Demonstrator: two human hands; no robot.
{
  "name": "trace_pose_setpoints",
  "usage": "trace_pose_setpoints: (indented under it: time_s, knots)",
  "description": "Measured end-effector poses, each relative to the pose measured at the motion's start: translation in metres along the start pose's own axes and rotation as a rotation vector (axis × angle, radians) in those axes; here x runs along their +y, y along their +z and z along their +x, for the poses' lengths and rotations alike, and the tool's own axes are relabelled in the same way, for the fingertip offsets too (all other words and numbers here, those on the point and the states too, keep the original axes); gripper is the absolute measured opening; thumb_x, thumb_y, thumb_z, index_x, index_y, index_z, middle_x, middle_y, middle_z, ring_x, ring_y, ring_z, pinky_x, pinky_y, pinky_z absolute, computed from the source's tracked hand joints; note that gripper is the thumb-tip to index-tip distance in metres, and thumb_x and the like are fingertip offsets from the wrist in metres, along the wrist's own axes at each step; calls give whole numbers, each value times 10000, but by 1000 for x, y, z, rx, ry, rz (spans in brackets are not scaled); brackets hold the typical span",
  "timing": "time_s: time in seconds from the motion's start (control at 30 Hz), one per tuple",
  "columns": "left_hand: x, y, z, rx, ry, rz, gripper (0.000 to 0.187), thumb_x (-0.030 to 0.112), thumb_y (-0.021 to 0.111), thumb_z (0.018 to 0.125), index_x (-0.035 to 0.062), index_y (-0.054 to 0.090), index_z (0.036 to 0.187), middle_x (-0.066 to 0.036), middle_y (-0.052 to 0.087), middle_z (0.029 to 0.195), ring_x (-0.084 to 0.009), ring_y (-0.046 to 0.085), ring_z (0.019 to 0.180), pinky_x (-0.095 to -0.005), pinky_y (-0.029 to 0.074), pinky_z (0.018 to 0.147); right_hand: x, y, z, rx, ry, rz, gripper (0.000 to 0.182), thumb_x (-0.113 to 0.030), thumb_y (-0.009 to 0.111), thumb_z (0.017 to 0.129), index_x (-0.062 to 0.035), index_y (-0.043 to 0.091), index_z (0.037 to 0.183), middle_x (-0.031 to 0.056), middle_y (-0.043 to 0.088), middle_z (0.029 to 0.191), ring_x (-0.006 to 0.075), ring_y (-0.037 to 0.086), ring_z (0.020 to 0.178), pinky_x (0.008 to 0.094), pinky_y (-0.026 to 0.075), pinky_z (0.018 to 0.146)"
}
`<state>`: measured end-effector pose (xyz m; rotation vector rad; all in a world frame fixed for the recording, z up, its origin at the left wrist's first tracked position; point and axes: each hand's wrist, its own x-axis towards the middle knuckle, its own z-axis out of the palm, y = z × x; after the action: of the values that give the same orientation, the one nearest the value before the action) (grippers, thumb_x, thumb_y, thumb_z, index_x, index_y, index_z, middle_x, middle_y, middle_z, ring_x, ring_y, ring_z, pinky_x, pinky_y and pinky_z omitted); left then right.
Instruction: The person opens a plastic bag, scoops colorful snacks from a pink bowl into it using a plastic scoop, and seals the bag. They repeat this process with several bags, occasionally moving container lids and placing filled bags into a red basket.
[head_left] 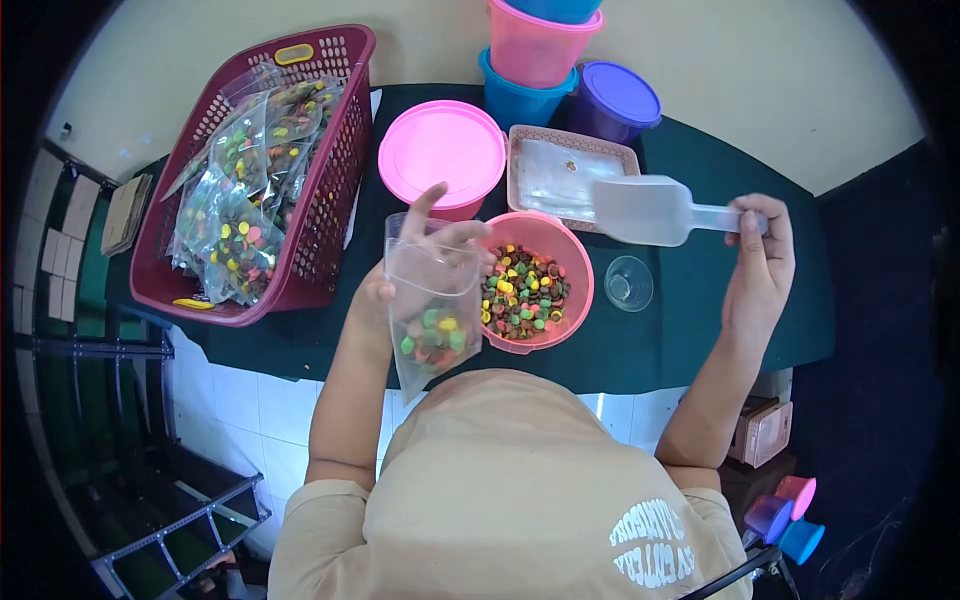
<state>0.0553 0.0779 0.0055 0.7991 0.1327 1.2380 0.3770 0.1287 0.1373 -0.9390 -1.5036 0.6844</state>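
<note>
our left hand (400, 285) is clamped on a clear bag (432, 315) partly filled with coloured candies, held just beside the pink bowl (578, 262) of candies. our right hand (760, 250) is clamped on the handle of a scoop (650, 210), raised above the tabletop (700, 320).
</note>
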Motion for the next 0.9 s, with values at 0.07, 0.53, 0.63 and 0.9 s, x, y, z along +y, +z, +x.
trace_pose_setpoints:
  time_s: [0.07, 0.53, 0.63, 0.9]
  knots:
    - [1, -3, -13, 108, 54, 63, 1219, 329, 831, 555, 183, 73, 1499, -249, 425, 1356, -370, 533, 1167, -480, 403, 1022, 51, -34, -2, 9, 155, -165, 117, -119, 535, 953, -32, 610, 941, -10, 575, 857, 40, 483, 760, 188, 372, 661]
    - [5, 13, -72, 518, 90, 385, 1187, 398, 862, 560, 143, 149, 1474, -195, 454, 1335, -340, 510, 1179, -478, 387, 1030, 305, -108, -158, 254, 741, -302, 179, -158, 595, 910, -41, 615, 1044, 69, 618, 978, 180, 571, 903, 329, 457, 816]
    - [4, 8, -80, 521, 76, 421, 1205, 402, 870, 547, 134, 145, 1472, -194, 444, 1346, -320, 511, 1175, -460, 398, 1023, 260, -75, -135, 304, 437, -1021, 213, -180, 616, 886, -62, 615, 1064, 96, 585, 1132, 274, 499, 1111, 423, 394, 951]
    - [9, 5, -105, 535, 36, 390, 1188, 331, 875, 535, 184, 163, 1474, -187, 417, 1350, -349, 502, 1190, -470, 394, 1024, 139, 142, -51, -509, -332, -672, 347, -207, 695, 766, -147, 607, 1096, 23, 567, 1191, 252, 508, 1113, 465, 351, 938]
